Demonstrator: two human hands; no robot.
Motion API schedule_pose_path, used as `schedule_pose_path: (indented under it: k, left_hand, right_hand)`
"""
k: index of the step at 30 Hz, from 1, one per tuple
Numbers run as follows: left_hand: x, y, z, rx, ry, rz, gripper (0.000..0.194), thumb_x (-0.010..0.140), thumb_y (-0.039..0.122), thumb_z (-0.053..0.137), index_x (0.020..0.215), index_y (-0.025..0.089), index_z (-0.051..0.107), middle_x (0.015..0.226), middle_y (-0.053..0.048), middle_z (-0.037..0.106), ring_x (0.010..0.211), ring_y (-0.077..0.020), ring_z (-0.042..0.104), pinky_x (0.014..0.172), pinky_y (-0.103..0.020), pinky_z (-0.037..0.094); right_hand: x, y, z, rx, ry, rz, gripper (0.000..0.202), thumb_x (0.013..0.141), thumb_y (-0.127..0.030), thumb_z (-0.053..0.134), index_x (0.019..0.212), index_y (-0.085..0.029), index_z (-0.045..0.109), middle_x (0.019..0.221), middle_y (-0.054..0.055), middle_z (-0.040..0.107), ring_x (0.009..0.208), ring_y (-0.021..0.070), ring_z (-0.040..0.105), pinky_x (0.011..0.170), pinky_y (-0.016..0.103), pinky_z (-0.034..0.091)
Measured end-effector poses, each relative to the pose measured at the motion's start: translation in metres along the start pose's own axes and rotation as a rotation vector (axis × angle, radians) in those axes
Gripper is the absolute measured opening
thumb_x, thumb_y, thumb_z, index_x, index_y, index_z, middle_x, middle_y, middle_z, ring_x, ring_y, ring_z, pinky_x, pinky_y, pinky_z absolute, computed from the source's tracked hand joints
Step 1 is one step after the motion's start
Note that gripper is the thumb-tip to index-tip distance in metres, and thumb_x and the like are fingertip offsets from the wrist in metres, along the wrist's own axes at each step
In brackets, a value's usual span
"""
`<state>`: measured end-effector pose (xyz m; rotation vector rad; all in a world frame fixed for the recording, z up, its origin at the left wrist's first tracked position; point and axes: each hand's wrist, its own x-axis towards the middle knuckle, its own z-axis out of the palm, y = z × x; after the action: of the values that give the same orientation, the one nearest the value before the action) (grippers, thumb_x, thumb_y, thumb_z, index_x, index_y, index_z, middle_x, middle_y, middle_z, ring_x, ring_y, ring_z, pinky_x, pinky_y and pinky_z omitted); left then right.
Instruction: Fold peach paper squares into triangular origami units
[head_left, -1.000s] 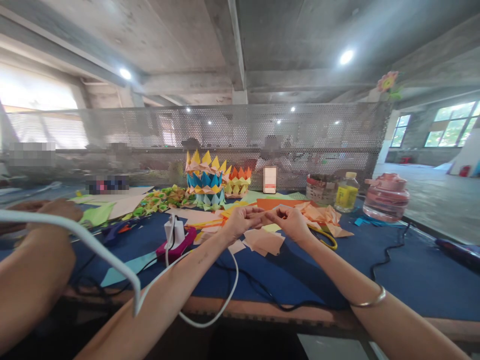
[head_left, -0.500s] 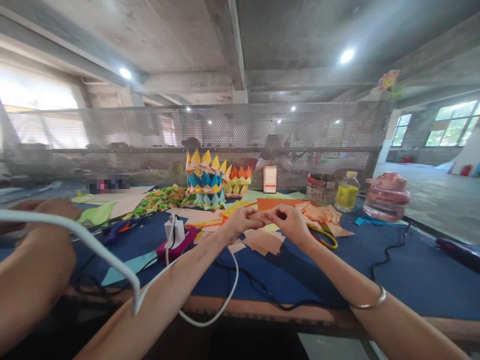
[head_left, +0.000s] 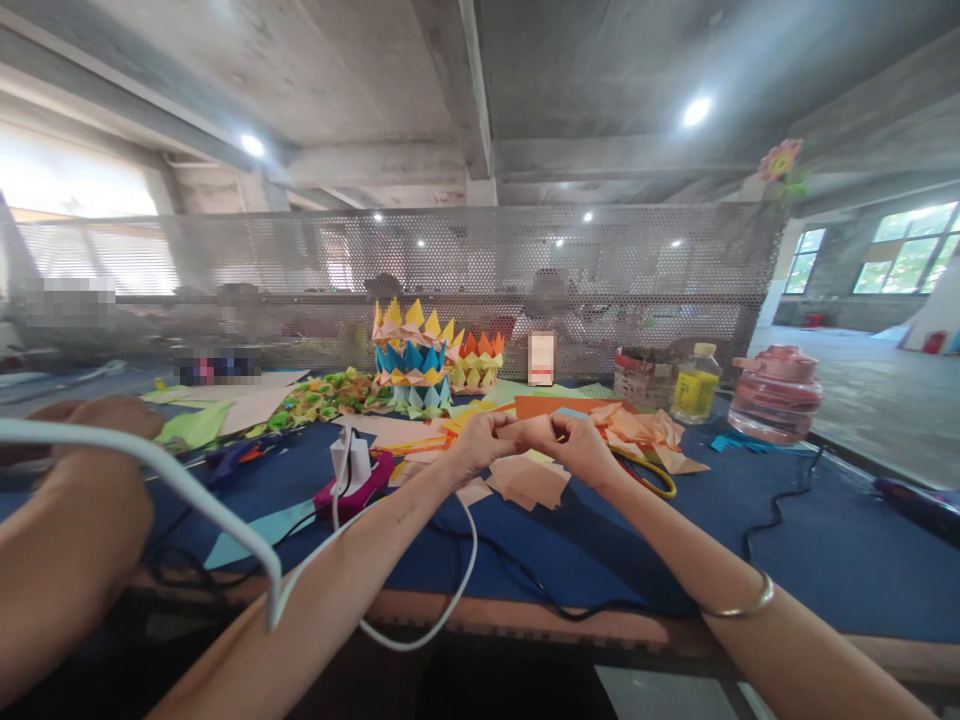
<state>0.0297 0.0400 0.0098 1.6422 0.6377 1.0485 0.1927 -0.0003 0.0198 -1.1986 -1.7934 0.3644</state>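
Note:
My left hand (head_left: 478, 446) and my right hand (head_left: 583, 448) meet over the middle of the table. Between them is a small piece of peach paper (head_left: 535, 432), pinched at its left end by the left fingers and at its right end by the right ones. Just below, a loose pile of peach paper pieces (head_left: 529, 482) lies on the blue table cover (head_left: 637, 570). Crumpled-looking orange paper pieces (head_left: 637, 432) sit right of my right hand, beside yellow-handled scissors (head_left: 656, 478). Beyond my hands lies a flat orange sheet (head_left: 536, 405).
Folded-paper rings with pointed tops (head_left: 411, 365) stand at the back. A white cable (head_left: 450, 630) loops past my left forearm from a plug on a magenta power strip (head_left: 360, 485). A pink water bottle (head_left: 775, 395) and yellow-labelled bottle (head_left: 695, 385) stand right. Another person's arm (head_left: 82, 510) is at left.
The fingers of my right hand have shifted slightly on the paper, and more of the peach piece shows between my hands. The things on the table have stayed put.

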Motion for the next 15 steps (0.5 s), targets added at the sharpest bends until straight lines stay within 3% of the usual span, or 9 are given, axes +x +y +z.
schedule_pose_path:
  k: [4,10,15]
  left_hand:
    - [0.0003,-0.0003,-0.0005,-0.018,0.012,-0.020,0.033,0.050,0.022,0.075,0.078,0.010,0.063,0.062,0.001,0.061,0.054,-0.0090,0.052,0.052,-0.019,0.037]
    - [-0.0001,0.0013,-0.0012,0.011,-0.007,-0.013,0.039,0.049,0.029,0.078,0.080,0.009,0.064,0.065,-0.001,0.062,0.057,-0.0102,0.054,0.055,-0.020,0.038]
    - [-0.0003,0.0044,-0.0016,0.050,0.012,0.016,0.037,0.049,0.031,0.078,0.076,0.009,0.065,0.060,0.000,0.060,0.054,-0.0089,0.052,0.052,-0.019,0.036]
  right_hand:
    - [-0.0005,0.0031,0.0011,0.045,-0.087,0.058,0.039,0.065,-0.050,0.062,0.075,-0.013,0.061,0.064,0.002,0.059,0.055,0.0124,0.048,0.049,0.023,0.037]
    - [0.0020,0.0090,0.0013,-0.062,-0.044,0.031,0.042,0.065,-0.054,0.061,0.058,-0.013,0.055,0.053,-0.001,0.050,0.050,0.0090,0.040,0.046,0.021,0.031]
    - [0.0032,0.0098,0.0000,-0.058,-0.043,0.045,0.044,0.063,-0.056,0.061,0.060,-0.013,0.058,0.051,-0.003,0.046,0.049,0.0080,0.037,0.044,0.021,0.027]
